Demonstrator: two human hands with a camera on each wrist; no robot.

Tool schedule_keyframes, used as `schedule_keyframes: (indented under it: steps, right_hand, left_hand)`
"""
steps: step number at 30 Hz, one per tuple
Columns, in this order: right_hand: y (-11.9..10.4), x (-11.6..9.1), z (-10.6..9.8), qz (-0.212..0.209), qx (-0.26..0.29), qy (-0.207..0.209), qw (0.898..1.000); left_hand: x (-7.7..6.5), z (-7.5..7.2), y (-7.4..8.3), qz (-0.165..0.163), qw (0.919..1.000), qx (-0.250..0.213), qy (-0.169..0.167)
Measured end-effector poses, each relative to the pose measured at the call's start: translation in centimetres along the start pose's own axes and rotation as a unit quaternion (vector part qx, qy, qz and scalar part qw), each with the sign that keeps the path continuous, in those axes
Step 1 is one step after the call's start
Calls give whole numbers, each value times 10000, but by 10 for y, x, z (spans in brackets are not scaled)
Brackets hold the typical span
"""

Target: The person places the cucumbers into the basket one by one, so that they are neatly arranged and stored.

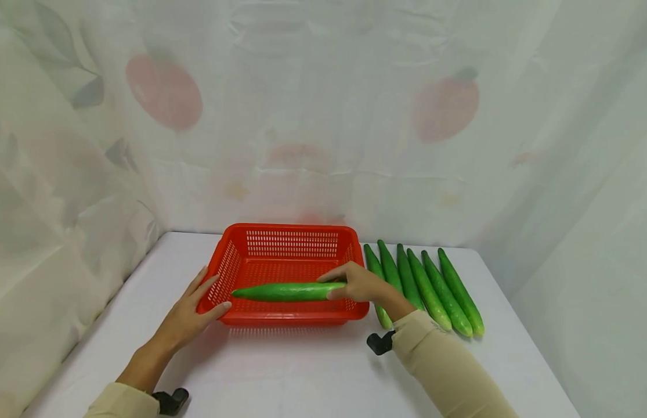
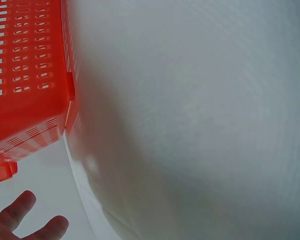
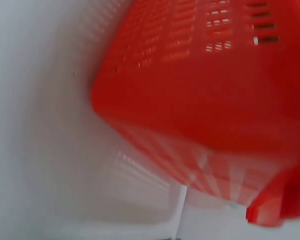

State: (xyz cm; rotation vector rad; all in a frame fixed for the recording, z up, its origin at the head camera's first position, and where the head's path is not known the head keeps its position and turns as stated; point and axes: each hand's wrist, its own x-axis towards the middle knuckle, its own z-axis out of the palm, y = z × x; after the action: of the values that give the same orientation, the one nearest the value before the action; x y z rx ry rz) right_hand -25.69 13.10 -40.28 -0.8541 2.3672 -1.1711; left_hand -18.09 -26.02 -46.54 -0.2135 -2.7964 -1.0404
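A long green cucumber (image 1: 284,292) lies level above the front part of a red plastic basket (image 1: 292,317). My right hand (image 1: 361,283) pinches its right end between thumb and fingers. At the basket's left front corner is my left hand (image 1: 184,319), its fingers spread along the rim; firm contact cannot be made out. The left wrist view shows the basket's slotted side (image 2: 30,107) and straight fingertips (image 2: 23,202). In the right wrist view the basket wall (image 3: 160,105) fills much of the picture, and neither the right hand nor the cucumber can be seen.
To the right of the basket, several cucumbers (image 1: 430,293) lie side by side, partly behind the right forearm. They rest on a white table (image 1: 302,377). A pale fruit-print curtain (image 1: 313,116) hangs behind and along the sides.
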Motion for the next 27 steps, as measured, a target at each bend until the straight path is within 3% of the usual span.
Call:
schedule_keyframes:
  steps: [17, 27]
  right_hand:
    - [8, 19, 28, 254, -307, -444, 9982]
    - [10, 28, 35, 635, -404, -625, 9952]
  left_hand:
    - [3, 5, -1, -12, 10000, -72, -5]
    - [0, 1, 2, -58, 9999, -118, -22]
